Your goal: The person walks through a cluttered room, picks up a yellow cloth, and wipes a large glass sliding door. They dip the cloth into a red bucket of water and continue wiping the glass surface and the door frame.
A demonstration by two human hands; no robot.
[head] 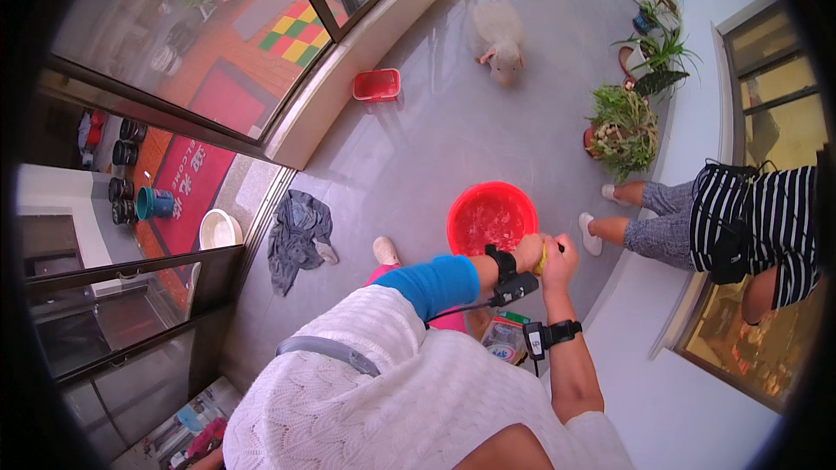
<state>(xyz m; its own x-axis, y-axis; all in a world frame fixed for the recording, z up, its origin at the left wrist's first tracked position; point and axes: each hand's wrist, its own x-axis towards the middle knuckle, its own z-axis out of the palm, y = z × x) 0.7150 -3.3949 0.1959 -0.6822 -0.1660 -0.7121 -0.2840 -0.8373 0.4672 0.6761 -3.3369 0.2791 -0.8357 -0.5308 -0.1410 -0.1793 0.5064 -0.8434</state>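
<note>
Both hands are closed around a small yellow-green item [540, 260], mostly hidden by the fingers; it may be a cloth, but I cannot tell. My left hand [528, 252], its arm in a blue oversleeve, is pressed close beside my right hand [560, 262]. Both wrists carry black straps with small devices. Just beyond them, a round red plastic basin [455, 235] stands on the floor with water in it, its surface rippled. The hands are by the basin's near right rim.
A person in a striped top [757, 215] stands at right, near potted plants [624, 127]. A white fluffy animal [499, 32] is on the grey floor ahead. At left are a red rectangular tub [377, 85], crumpled dark cloth [299, 235] and a sliding-door track [271, 209].
</note>
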